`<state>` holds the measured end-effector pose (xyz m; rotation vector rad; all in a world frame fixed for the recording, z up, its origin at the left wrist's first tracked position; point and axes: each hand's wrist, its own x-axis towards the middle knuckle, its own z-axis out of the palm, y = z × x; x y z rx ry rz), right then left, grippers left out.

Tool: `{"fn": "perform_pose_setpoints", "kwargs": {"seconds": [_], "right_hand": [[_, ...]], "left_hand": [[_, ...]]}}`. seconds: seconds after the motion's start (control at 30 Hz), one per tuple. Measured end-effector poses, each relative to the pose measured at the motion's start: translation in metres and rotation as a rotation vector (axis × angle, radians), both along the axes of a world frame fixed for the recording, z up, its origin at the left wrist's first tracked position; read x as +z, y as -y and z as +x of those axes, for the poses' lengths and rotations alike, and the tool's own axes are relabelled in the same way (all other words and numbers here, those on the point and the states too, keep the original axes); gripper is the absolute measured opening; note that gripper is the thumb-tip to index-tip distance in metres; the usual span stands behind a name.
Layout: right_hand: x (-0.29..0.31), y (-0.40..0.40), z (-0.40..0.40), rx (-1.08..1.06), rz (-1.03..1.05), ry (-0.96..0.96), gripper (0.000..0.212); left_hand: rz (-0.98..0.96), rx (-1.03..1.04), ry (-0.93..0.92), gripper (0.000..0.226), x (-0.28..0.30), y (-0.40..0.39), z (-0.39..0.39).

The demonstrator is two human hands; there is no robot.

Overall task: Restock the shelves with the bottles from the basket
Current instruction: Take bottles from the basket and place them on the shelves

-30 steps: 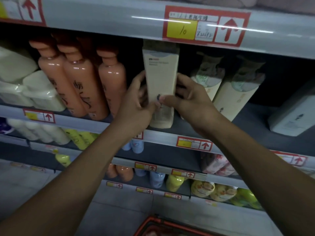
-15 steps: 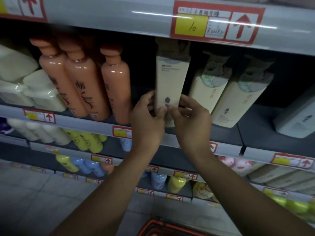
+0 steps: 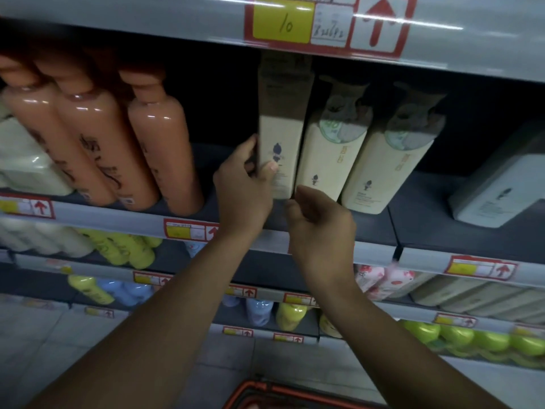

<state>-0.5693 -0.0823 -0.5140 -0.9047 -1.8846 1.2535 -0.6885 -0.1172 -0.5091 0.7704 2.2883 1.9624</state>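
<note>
A tall cream bottle point(image 3: 281, 137) with a brown cap stands upright on the grey shelf point(image 3: 383, 228), tight against two similar cream bottles point(image 3: 330, 160) to its right. My left hand point(image 3: 246, 190) grips its lower left edge, thumb on the front face. My right hand point(image 3: 321, 228) hovers just below the bottle's bottom right corner with fingers loosely curled, holding nothing. The red basket point(image 3: 265, 394) shows only as a rim at the bottom edge.
Three orange bottles point(image 3: 153, 149) lean on the same shelf to the left, with a gap between them and the cream bottle. A white pack point(image 3: 498, 190) lies at the far right. Lower shelves hold yellow, blue and green bottles. A price tag point(image 3: 324, 25) hangs above.
The cream bottle has gone further back and right, now against its neighbours. My right hand has let go and dropped below it. My left hand still holds its left edge.
</note>
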Motion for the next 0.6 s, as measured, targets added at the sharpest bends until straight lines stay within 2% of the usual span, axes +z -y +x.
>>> {"fn": "perform_pose_setpoints", "kwargs": {"seconds": [0.2,0.3,0.4,0.5,0.6], "right_hand": [[0.000,-0.003,0.029,0.014,-0.236,-0.121,0.030],[0.001,0.000,0.049,0.009,-0.329,-0.146,0.027],[-0.007,0.008,0.083,-0.011,-0.328,-0.148,0.016],[-0.045,0.022,0.134,-0.050,-0.307,-0.051,0.019],[-0.115,0.040,0.197,-0.065,-0.304,0.162,0.021]], "left_hand": [[0.044,0.023,0.145,0.071,-0.004,0.024,0.018],[0.061,0.014,0.178,0.062,-0.008,0.048,0.044],[0.080,0.028,0.187,0.045,-0.024,0.074,0.070],[0.000,0.038,0.214,0.032,-0.070,0.109,0.105],[-0.160,-0.027,0.319,0.025,-0.145,0.155,0.147]]}}
